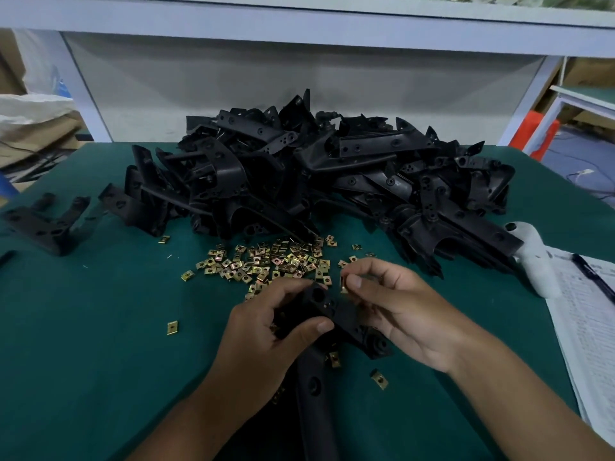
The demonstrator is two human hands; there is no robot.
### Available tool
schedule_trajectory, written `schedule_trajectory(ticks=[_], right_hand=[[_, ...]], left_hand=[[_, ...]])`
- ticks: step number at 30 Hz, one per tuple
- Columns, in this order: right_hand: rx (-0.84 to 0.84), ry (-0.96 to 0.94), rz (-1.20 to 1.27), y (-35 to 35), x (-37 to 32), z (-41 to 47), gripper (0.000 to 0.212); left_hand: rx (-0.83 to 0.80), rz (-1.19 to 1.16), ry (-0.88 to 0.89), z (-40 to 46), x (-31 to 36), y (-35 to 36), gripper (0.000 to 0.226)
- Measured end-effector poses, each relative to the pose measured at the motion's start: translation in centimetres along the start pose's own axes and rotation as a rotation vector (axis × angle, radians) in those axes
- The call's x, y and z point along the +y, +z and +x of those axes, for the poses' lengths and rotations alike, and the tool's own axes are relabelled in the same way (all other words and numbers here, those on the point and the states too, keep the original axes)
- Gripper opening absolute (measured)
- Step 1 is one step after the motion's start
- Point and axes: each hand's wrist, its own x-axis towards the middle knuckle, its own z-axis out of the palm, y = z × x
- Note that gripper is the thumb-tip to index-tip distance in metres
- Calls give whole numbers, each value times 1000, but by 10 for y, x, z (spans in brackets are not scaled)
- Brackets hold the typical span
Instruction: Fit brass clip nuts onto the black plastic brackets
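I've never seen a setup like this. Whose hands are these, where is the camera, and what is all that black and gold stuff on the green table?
No machine here: a person works with bare hands, and the single picture comes from a wide-angle camera worn on their head, looking forward and down.

The left hand grips a black plastic bracket. The right hand pinches a small brass clip nut close to the bracket's upper end, apparently ready to fit it on.

On the green table mat lies a big heap of similar black plastic brackets, and in front of it a scatter of loose brass clip nuts. One more black bracket sits apart at the far left. To the right are a white handheld device, whose purpose I cannot tell, and printed paper sheets with a dark pen on top.
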Motion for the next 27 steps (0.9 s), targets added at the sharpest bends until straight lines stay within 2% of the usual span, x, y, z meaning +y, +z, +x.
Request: schedule_trajectory(ticks=[13, 27], right_hand=[[14, -3, 13, 13, 3, -5, 24], [7, -12, -10, 17, 4, -5, 12]], left_hand=[[-14, -10, 44, 1, 5, 0, 31], [9, -14, 44, 0, 4, 0, 30]])
